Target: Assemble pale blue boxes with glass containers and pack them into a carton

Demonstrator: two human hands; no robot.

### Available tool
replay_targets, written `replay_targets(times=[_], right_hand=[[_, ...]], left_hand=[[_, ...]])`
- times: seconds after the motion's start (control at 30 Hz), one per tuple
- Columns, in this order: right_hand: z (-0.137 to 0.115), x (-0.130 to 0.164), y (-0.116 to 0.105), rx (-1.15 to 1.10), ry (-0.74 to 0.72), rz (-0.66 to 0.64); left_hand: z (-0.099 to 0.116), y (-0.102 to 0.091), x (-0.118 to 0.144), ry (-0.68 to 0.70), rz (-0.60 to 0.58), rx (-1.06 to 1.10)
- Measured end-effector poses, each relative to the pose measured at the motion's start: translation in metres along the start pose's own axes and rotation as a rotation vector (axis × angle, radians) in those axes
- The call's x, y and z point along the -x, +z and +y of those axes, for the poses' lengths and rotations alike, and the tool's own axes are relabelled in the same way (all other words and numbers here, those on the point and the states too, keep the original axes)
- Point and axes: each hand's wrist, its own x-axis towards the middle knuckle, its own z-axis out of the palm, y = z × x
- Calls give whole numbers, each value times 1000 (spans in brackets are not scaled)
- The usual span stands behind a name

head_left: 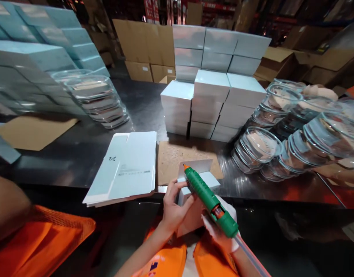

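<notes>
The left hand (173, 209) is closed round the near side of a small pale-blue box (198, 184), fingers curled over its top edge and thumb below, holding it at the table's (142, 104) front edge. The box's flap stands open, up and away from that hand. The right hand (220, 229) (it wears a white glove) is wrapped tight about a green glue gun (208, 200), whose orange tip points up and away, resting at the base of the open flap, just right of the left fingers.

Under and beyond the box lies a brown board (171, 157). Just left of the left hand sits a pile of flat blanks (127, 165), printed side up. Farther out from both hands stands a stack of made-up boxes (214, 104). Off to the right of the gloved hand are rows of nested glass bowls (257, 150); more of them lean far to the left. An orange sleeve (50, 242) shows at the near left.
</notes>
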Motion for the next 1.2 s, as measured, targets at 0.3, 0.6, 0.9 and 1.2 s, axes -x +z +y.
replay_targets(times=[0.3,0.6,0.9,1.2], right_hand=[[10,-2,-15,33,-20,82],[30,10,-33,-99,395,242],[63,-75,-31,-337,727,103],[26,-101,-61,41,559,100]], left_hand=[[0,-12,1,-84,17,-34],[-2,-19,2,-221,49,48],[7,-33,-7,-348,100,239],[6,-36,-4,-317,121,250]])
